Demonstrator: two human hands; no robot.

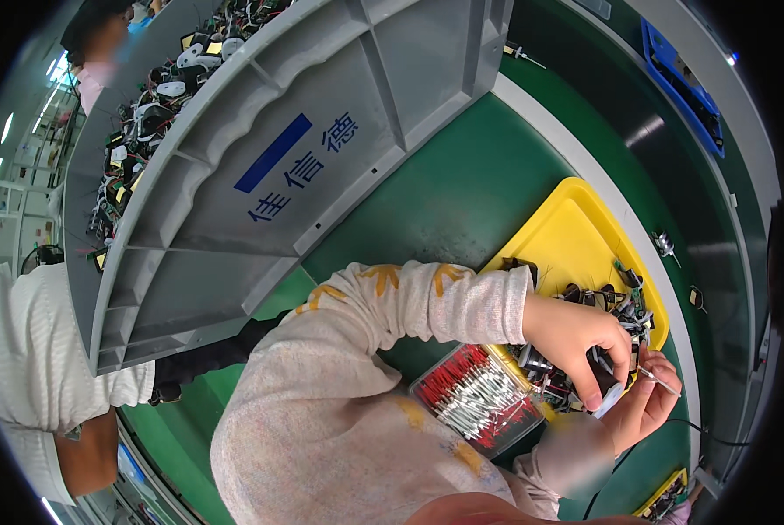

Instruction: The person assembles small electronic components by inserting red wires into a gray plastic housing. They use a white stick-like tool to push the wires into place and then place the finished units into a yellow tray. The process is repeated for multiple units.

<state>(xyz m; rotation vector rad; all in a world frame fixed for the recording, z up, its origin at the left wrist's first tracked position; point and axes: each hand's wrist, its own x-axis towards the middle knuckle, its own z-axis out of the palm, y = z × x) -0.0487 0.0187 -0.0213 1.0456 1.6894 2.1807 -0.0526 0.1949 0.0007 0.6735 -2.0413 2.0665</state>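
Observation:
My left hand (576,337) reaches over the near end of a yellow tray (576,223). Its thumb and fingers are closed on a small dark part with a pale bluish-white piece (609,400) at its lower side. Close beside it, my right hand (644,404) pinches a thin silver-grey rod (659,381); its exact kind is unclear. Small wired electronic assemblies (630,302) lie heaped in the tray around my fingers. A clear box (475,398) of thin red and white pieces stands below my left forearm.
A large grey crate (339,114) stands at the left, with a heap of wired parts (160,109) behind its wall. Loose parts (665,245) lie beyond the white strip (567,149). A blue tray (682,87) is at the far right. Another person (38,350) is at the left.

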